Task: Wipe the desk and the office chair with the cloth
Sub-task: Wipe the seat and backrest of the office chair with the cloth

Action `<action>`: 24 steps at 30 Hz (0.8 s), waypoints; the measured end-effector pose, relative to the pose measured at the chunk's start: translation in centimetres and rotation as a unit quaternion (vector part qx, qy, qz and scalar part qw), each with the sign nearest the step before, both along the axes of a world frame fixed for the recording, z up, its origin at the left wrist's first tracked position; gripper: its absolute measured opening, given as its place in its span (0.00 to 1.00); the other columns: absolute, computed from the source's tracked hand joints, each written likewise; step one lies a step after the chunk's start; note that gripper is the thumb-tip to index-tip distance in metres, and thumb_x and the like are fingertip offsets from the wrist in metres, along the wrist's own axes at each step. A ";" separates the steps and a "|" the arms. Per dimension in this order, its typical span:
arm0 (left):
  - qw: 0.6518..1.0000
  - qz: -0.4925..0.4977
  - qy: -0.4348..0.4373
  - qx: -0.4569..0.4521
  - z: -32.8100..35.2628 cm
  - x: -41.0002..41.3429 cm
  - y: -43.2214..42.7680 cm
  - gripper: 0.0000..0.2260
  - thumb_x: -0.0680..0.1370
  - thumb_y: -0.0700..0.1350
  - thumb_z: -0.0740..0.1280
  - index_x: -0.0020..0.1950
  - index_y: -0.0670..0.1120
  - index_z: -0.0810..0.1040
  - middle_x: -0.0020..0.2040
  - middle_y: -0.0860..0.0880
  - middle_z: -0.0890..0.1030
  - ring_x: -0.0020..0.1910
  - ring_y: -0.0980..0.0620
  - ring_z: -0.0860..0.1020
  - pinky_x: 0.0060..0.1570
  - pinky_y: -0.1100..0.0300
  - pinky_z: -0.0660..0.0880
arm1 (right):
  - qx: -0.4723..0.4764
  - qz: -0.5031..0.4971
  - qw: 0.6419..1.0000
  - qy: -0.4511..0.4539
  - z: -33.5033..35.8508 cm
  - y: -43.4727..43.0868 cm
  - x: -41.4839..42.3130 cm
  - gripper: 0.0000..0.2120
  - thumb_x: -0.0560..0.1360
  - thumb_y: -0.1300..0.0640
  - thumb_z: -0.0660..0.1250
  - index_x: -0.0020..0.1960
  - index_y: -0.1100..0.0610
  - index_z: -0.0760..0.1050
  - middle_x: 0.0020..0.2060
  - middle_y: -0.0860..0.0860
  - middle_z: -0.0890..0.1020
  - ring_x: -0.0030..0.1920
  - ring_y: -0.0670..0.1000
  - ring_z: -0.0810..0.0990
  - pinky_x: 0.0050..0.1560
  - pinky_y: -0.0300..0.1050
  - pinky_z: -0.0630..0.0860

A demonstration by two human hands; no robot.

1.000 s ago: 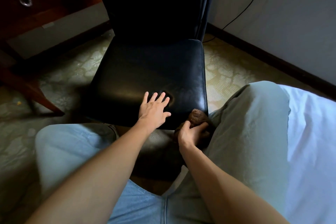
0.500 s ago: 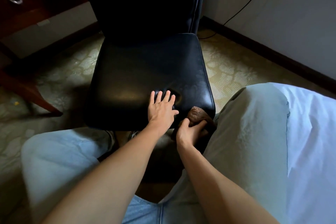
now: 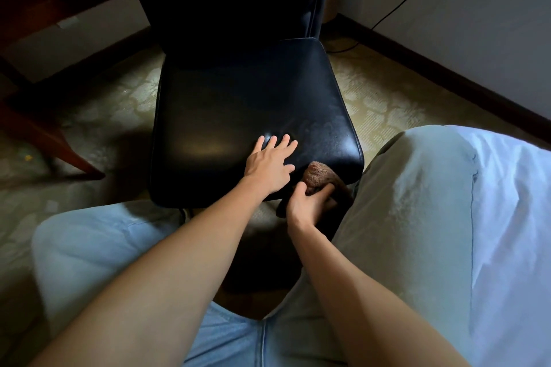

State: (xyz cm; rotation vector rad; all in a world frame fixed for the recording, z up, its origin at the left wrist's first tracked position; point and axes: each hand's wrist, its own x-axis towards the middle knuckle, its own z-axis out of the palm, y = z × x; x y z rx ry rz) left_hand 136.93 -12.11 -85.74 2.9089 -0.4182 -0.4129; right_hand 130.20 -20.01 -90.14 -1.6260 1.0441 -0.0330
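Observation:
A black leather office chair (image 3: pixel 232 104) stands in front of me, its seat facing me and its tall back rising behind. My left hand (image 3: pixel 269 162) lies flat on the seat near the front edge, fingers spread, holding nothing. My right hand (image 3: pixel 307 202) grips a brown fluffy cloth (image 3: pixel 317 174) pressed against the seat's front right corner. Part of the cloth hangs down in shadow under my hand. The wooden desk (image 3: pixel 32 6) shows at the upper left, with a ring pull on a drawer.
My knees in light jeans (image 3: pixel 411 208) flank the chair's front. A white bedsheet (image 3: pixel 518 217) is at the right. A desk leg (image 3: pixel 56 149) slants over patterned carpet at left. A black cable (image 3: pixel 396 6) runs down the wall to the skirting board.
The view has shifted slightly and the chair now sits closer and more central. My left hand slid a little right along the seat. The right hand keeps the cloth at the front corner.

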 end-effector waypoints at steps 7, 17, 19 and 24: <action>0.997 -0.029 0.067 0.019 1.6 1.2 2.4 0.35 0.81 0.46 0.68 0.81 0.60 0.52 0.83 0.51 0.53 0.81 0.49 0.52 0.75 0.49 0.60 | 0.016 0.006 1.000 -0.008 0.2 0.5 -0.6 0.33 0.78 0.53 0.63 0.79 0.56 0.53 0.75 0.65 0.54 0.76 0.61 0.56 0.77 0.52 0.55; 0.987 -0.078 -0.088 0.112 0.5 1.2 0.7 0.31 0.80 0.46 0.69 0.80 0.54 0.58 0.79 0.51 0.63 0.77 0.48 0.62 0.70 0.57 0.65 | 0.037 0.000 0.999 -0.008 0.0 0.4 -0.4 0.34 0.79 0.53 0.63 0.80 0.54 0.51 0.75 0.63 0.53 0.76 0.60 0.57 0.76 0.48 0.56; 0.984 -0.089 -0.108 0.112 -0.1 1.1 0.4 0.31 0.81 0.44 0.67 0.80 0.53 0.58 0.80 0.50 0.60 0.78 0.48 0.60 0.76 0.53 0.56 | 0.033 0.003 0.999 -0.007 -0.2 0.6 -0.3 0.34 0.78 0.52 0.63 0.79 0.53 0.52 0.74 0.63 0.55 0.75 0.62 0.58 0.76 0.53 0.57; 0.984 -0.090 -0.110 0.109 -0.9 1.5 0.0 0.31 0.81 0.44 0.67 0.81 0.52 0.58 0.81 0.50 0.59 0.80 0.44 0.55 0.78 0.47 0.52 | 0.023 0.017 1.000 -0.013 -0.3 1.5 -0.4 0.33 0.73 0.48 0.62 0.75 0.52 0.56 0.71 0.62 0.59 0.72 0.63 0.60 0.74 0.58 0.60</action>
